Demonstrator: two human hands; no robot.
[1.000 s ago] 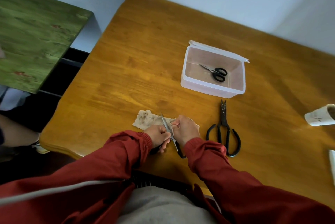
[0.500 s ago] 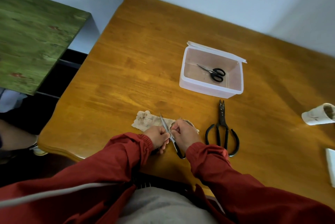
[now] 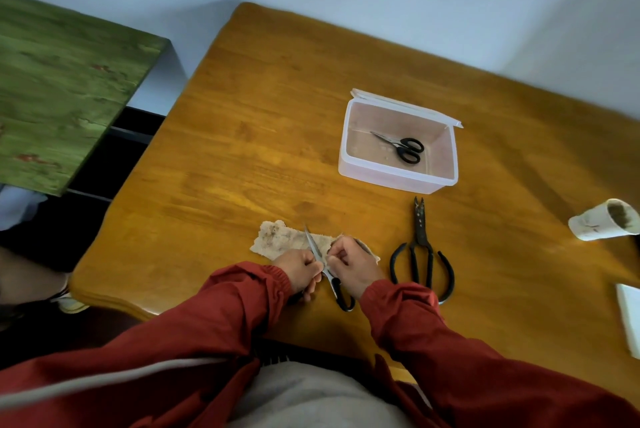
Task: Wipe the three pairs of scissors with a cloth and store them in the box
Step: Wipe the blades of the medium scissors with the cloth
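Observation:
A slim pair of scissors [image 3: 313, 244] with black handles lies between my two hands near the table's front edge, its blades pointing away over a stained beige cloth [image 3: 280, 239]. My left hand [image 3: 302, 270] grips the scissors by the handle side. My right hand [image 3: 351, 266] pinches the cloth against the blade. A large black pair of scissors [image 3: 420, 251] lies on the table to the right of my right hand. A small black-handled pair [image 3: 403, 147] lies inside the clear plastic box [image 3: 349, 164], whose lid hangs open at the back.
The wooden table [image 3: 242, 150] carries a white paper cup [image 3: 604, 219] on its side at the right edge and a white flat object [image 3: 630, 316] below it. A green tabletop [image 3: 62, 98] stands off to the left, past a gap.
Both hands keep their hold on the slim scissors and cloth, with only slight shifts along the blade. The view has drifted a little.

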